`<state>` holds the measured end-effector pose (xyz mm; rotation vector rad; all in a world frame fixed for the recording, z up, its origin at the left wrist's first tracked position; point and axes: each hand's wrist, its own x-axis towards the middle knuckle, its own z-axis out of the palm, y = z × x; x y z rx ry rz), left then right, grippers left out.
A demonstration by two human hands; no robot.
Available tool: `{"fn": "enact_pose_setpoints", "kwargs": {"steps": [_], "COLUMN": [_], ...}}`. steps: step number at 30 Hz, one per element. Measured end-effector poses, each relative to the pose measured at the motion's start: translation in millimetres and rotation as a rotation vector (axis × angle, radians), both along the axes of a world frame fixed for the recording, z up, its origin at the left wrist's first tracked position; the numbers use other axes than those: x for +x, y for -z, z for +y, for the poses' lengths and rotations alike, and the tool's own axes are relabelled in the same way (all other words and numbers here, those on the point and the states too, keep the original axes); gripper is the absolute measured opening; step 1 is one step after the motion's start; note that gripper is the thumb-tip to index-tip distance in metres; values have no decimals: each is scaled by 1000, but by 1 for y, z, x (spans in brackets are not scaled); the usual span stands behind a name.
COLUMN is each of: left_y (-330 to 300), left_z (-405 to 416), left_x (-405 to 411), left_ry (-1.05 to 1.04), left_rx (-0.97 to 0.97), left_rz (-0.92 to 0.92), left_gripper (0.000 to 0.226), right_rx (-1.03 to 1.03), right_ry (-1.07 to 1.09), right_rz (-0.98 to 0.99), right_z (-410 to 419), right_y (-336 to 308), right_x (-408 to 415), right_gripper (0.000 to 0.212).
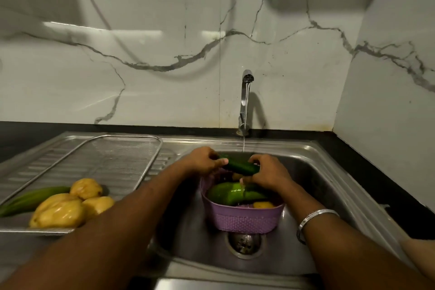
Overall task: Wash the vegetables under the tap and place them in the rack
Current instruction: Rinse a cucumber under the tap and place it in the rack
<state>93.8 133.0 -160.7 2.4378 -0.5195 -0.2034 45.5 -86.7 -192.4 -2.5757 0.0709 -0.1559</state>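
Now both hands grip a cucumber (240, 167) at frame centre under the tap (246, 101): left hand (202, 160) curled round one end, right hand (268, 172) round the other. Below sits a purple basket (242, 220) in the sink (329, 172); washed vegetables (61, 209) lie in the rack (98, 162), lower left.

There are no words, numbers or signs to read here.
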Motion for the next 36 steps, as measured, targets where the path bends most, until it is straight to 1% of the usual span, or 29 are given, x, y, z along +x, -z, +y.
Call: {"fn": "enact_pose_setpoints", "kwargs": {"steps": [2, 4, 6, 7, 8, 10, 12, 13, 14, 16, 17, 18, 19, 20, 22, 23, 24, 25, 27, 28, 29, 30, 31, 32, 33, 34, 35, 36], "left_y": [1, 9, 24, 34, 40, 44, 37, 32, 27, 20, 20, 19, 19, 21, 32, 35, 34, 28, 16, 12, 12, 15, 23, 34, 39, 40, 35, 25], "left_z": [-7, -9, -7, -5, -4, -5, -10, -11, -12, -15, -16, -17, -17, -17, -18, -18, -18, -18, -16, -15, -12, -9, -7, -8, -9, -10, -10, -10], "left_x": [-7, -10, -13, -16, -21, -32, -43, -47, -50, -53, -54, -55, -54, -53, -52, -53, -54, -55, -54, -52, -50, -48, -47, -48, -49, -51, -53, -53], "left_ry": [-148, -273, -322, -322, -307, -295, -258, -198, -121, 19, 61, 87, 99, 106, 108, 94, 71, 28, -58, -73, -56, -13, 14, 34, 43, 36, 0, -54], "left_rx": [-7, -84, -289, -361, -382, -294, -249, -238, -198, -96, -79, -71, -34, 47, 261, 313, 298, 234, 44, -27, -33, 8, 100, 227, 305, 301, 231, 121], "left_rz": [-46, -83, -38, -24, -27, -134, -297, -369, -444, -568, -589, -580, -549, -491, -332, -309, -341, -437, -766, -868, -850, -731, -535, -323, -221, -249, -362, -565], "left_gripper": [44, 50, 47, 42, 36, 30, 43, 47, 46, 39, 38, 37, 39, 41, 46, 47, 45, 42, 39, 40, 41, 41, 39, 39, 39, 39, 39, 40], "right_rx": [163, 325, 491, 547, 560, 471, 320, 285, 299, 402, 464, 501, 501, 441, 209, 132, 121, 150, 233, 267, 269, 208, 78, -58, -135, -117, -20, 82], "right_ry": [10, 13, 30, 40, 55, 80, 88, 98, 117, 186, 221, 254, 265, 271, 266, 277, 292, 303, 286, 255, 205, 179, 173, 169, 175, 192, 203, 226], "right_rz": [-57, -117, -154, -174, -188, -207, -247, -297, -366, -514, -571, -584, -552, -444, -136, -92, -159, -306, -709, -839, -840, -726, -472, -171, 10, 9, -118, -352], "right_z": [-6, -9, -9, -7, -6, -3, -1, 1, 4, 6, 6, 5, 2, 0, 0, 3, 7, 10, 19, 20, 21, 18, 18, 15, 12, 12, 13, 15], "right_y": [0, -3, -6, -8, -11, -16, -17, -18, -21, -29, -32, -32, -28, -20, -1, -1, -6, -16, -39, -44, -42, -33, -18, -2, 4, 2, -5, -19], "right_x": [1, 0, 0, -1, -2, -4, -6, -6, -6, -2, -3, -4, -6, -6, -11, -11, -11, -10, -13, -15, -16, -16, -14, -13, -14, -14, -11, -10], "right_gripper": [65, 59, 49, 43, 37, 33, 37, 40, 44, 49, 49, 49, 49, 48, 44, 42, 41, 41, 41, 40, 37, 35, 34, 35, 37, 39, 40, 44]}}
